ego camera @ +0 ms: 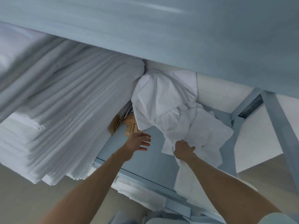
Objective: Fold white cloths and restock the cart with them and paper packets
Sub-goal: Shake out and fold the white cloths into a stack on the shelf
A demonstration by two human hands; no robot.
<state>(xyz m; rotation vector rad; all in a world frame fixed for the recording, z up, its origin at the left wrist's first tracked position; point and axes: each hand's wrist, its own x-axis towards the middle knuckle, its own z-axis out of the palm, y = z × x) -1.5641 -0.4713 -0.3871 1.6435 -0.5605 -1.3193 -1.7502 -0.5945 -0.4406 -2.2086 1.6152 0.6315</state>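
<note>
Right hand (183, 150) gripping cloth (169, 101), left hand (140, 141) seemingly open

Two bare forearms come up from the lower edge of the frame, without watch, ring or glove. The left hand (139, 141) and the right hand (183, 150) are bare too. At the lower right corner, a pale short sleeve (286, 218) shows. At the bottom centre is blurred blue-grey clothing (119, 218).
</note>
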